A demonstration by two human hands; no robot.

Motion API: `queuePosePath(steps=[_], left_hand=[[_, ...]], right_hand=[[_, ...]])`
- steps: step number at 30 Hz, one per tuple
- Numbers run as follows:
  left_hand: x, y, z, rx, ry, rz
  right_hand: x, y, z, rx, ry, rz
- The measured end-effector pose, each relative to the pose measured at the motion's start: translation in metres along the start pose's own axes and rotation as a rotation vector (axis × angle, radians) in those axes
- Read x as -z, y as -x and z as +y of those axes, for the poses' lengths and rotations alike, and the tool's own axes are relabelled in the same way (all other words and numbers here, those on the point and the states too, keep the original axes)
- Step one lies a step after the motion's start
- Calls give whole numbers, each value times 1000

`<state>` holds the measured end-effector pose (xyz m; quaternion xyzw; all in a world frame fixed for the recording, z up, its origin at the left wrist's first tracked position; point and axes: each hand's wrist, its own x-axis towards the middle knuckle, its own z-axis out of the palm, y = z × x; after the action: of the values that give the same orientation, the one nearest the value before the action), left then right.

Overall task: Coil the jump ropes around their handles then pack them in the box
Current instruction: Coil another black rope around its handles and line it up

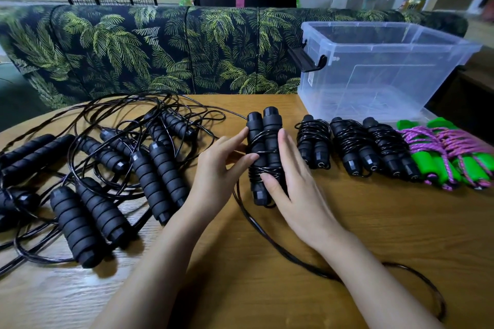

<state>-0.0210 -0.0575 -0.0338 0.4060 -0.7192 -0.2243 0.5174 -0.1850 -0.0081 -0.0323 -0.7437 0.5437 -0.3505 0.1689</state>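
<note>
Black ropes (263, 155), green-purple ropes (449, 152), palm-print sofa (133, 48).

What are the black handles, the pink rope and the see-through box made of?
Black handles: probably soft foam. They look matte, with ribbed rings and no shine.
Pink rope: looks like braided cord, with a woven, speckled texture and no gloss.
See-through box: hard clear plastic, smooth and slightly cloudy. You can see through its walls.
</note>
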Motion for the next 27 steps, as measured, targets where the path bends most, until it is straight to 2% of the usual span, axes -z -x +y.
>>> queuePosePath(steps=[5, 8, 14, 19, 23, 27], left_hand=[[4, -3, 1, -46, -28, -29], [5, -4, 0, -82, -45, -37], [-3, 0, 0, -165, -57, -162], [-9, 3, 2, -181, -67, -136], [-12, 4, 5, -26, 57, -35], [-11, 4, 10, 172, 241, -63]], right_hand=[[5, 0, -9, 31, 127, 33], [12, -4, -9, 27, 109, 34], [18, -8, -8, -22, 153, 28], [5, -10, -2, -64, 164, 137], [-7, -6, 4, -50, 21, 190], [-10, -2, 8, -46, -67, 233]])
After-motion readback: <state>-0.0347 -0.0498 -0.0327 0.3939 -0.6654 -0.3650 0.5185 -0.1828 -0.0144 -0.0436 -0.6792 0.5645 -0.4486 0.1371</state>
